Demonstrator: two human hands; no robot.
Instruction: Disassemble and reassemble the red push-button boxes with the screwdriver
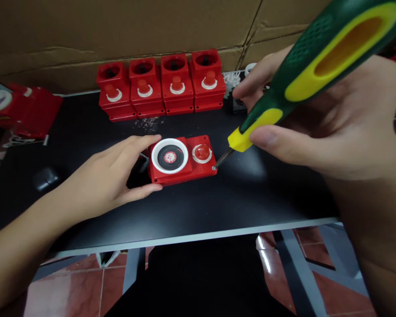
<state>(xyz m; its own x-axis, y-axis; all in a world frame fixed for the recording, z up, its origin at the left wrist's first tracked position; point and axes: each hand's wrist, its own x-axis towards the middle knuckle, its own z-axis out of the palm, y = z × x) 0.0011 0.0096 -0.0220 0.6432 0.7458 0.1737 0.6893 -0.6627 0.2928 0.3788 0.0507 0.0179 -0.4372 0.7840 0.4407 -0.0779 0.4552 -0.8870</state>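
In the head view, a red box (189, 164) is lying flat on the black table (191, 213), near the middle, its long axis running left to right with the right end tilting slightly away. Its white-rimmed dial (170, 156) is facing up at the left end, the red button (203, 152) at the right. The left hand (114, 169) is pinching the dial end — thumb on the near edge, forefinger on the far one. The right hand (343, 127) is gripping a green-and-yellow screwdriver (293, 90), thumb pressing its neck, the other fingers partly hidden. The screwdriver is slanting down leftward, its tip meeting a screw (214, 167) at the box's near right corner. Four red housings (180, 100) are standing behind.
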